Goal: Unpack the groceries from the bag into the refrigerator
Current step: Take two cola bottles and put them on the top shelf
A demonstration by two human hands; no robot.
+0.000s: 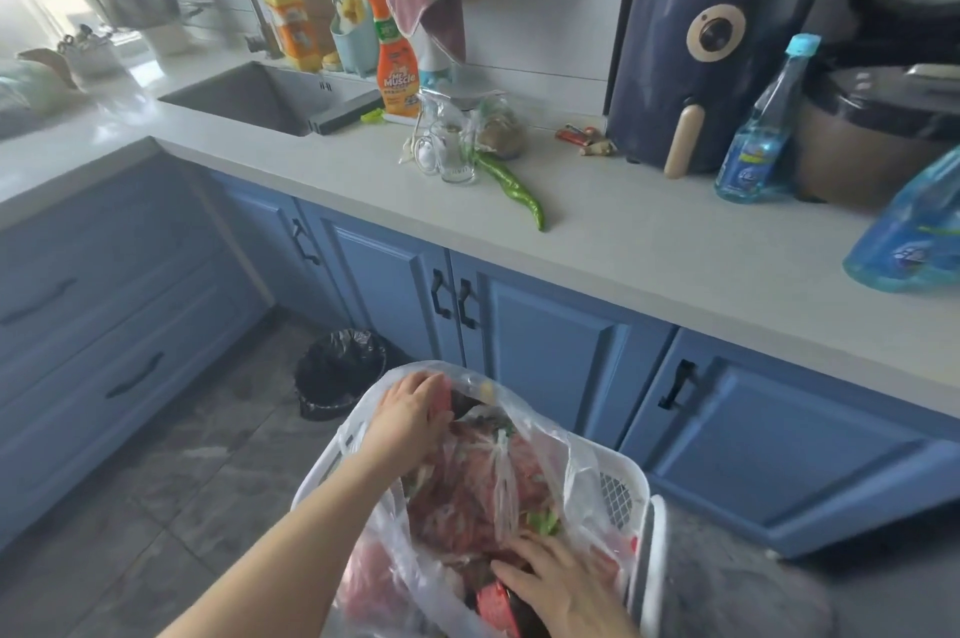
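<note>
1. Two hands are in the head view, both mine, both down in the plastic bag (524, 450) that sits inside the white basket (631, 492).
2. At the bag's far rim, my left hand (410, 411) curls its fingers over a reddish item; whether it truly grips is blurred.
3. At the bag's near side, my right hand (558, 585) lies flat, fingers straight, on a red-and-dark packet (501, 603).
4. That packet seems to run lengthwise toward me, nearer my right hand, so I judge that hand lifts first.
</note>
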